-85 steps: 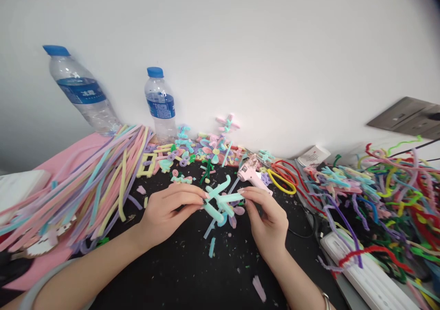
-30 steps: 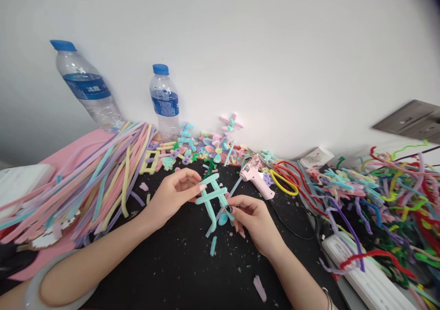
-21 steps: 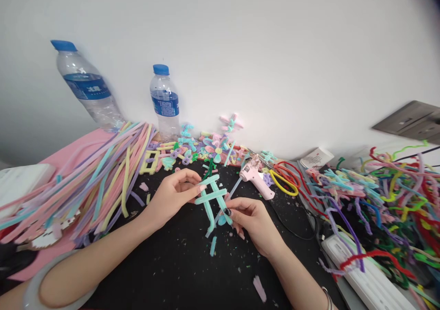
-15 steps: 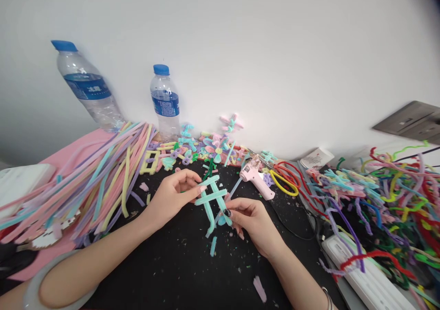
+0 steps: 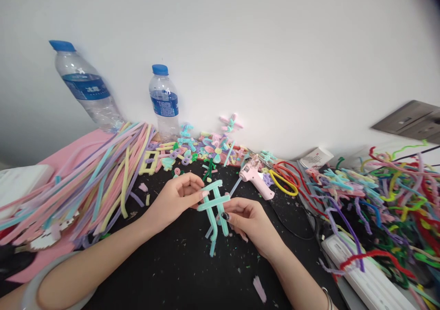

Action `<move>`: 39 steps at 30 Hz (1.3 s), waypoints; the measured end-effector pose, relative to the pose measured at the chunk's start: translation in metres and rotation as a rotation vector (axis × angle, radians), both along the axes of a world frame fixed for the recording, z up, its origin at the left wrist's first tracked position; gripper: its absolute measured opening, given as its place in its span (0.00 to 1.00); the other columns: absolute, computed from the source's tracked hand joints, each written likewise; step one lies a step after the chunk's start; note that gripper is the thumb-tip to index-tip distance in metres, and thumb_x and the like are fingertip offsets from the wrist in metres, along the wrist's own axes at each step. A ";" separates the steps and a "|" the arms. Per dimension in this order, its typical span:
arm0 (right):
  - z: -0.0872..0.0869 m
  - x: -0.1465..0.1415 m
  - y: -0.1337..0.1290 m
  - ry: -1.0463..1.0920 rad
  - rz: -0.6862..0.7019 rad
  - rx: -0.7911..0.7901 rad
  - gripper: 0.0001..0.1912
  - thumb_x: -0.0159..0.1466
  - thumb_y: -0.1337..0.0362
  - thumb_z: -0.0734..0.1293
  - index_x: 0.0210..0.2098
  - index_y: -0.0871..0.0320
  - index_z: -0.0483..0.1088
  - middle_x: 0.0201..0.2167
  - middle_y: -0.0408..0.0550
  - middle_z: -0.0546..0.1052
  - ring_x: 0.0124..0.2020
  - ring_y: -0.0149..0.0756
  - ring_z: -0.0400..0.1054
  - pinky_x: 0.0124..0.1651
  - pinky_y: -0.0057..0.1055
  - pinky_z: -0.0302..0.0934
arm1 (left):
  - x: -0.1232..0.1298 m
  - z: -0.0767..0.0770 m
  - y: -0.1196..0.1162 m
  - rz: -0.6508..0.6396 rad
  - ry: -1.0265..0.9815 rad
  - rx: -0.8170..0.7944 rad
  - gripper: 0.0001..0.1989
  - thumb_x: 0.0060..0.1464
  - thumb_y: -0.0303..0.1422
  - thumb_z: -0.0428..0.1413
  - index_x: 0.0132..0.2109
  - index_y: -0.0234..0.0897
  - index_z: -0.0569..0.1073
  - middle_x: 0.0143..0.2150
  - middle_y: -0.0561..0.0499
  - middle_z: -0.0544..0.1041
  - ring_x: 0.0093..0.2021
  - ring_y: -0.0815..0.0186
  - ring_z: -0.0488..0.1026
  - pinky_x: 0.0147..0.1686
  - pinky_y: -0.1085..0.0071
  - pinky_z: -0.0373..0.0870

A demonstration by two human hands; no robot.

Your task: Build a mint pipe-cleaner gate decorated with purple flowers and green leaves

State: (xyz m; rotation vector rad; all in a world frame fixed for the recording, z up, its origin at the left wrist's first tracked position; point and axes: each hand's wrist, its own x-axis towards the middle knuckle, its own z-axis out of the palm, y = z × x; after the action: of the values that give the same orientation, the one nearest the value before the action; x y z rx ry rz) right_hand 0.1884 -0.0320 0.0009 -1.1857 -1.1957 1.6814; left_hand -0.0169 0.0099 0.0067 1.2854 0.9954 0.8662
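A mint-green pipe-cleaner frame, two long strips crossed by two shorter ones, is held up between my hands over the black work surface. My left hand pinches its upper left side between thumb and fingers. On the right side, my right hand grips the other long strip, with the thumb in front and the fingers partly hidden behind. One long strip bends at its lower end. Just below it a short teal pipe-cleaner piece lies on the surface.
Behind my right hand lies a pink glue gun, beside yellow-and-red-handled scissors. Long pastel pipe cleaners heap at left, tangled ones at right. Two water bottles and small finished shapes line the wall. A white power strip sits at right.
The mint-green frame has shifted slightly down and right and turned a little in my hands. Both hands keep their hold on it.
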 end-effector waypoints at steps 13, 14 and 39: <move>0.004 -0.004 -0.001 -0.016 -0.067 0.012 0.07 0.53 0.67 0.68 0.32 0.61 0.72 0.25 0.41 0.74 0.12 0.17 0.54 0.11 0.17 0.46 | 0.001 0.002 -0.002 -0.091 0.014 0.037 0.07 0.55 0.34 0.55 0.36 0.39 0.63 0.30 0.57 0.65 0.30 0.71 0.70 0.28 0.75 0.69; 0.004 -0.003 -0.001 -0.015 -0.070 0.015 0.07 0.53 0.66 0.68 0.32 0.61 0.72 0.25 0.41 0.74 0.12 0.17 0.53 0.11 0.17 0.46 | 0.001 0.002 -0.002 -0.089 0.022 0.048 0.07 0.55 0.34 0.55 0.36 0.40 0.63 0.30 0.57 0.65 0.30 0.70 0.70 0.28 0.75 0.69; 0.004 -0.003 -0.002 -0.019 -0.054 0.053 0.08 0.53 0.65 0.68 0.34 0.61 0.73 0.28 0.43 0.75 0.12 0.17 0.54 0.12 0.18 0.47 | 0.001 0.003 -0.005 -0.057 0.076 0.149 0.05 0.56 0.35 0.54 0.38 0.39 0.68 0.29 0.56 0.66 0.28 0.69 0.71 0.30 0.72 0.71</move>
State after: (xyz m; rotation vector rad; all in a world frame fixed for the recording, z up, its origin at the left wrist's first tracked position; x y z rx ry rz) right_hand 0.1855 -0.0342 0.0048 -1.1937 -1.2022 1.5930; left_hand -0.0158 0.0051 0.0099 1.4760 0.9636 0.8663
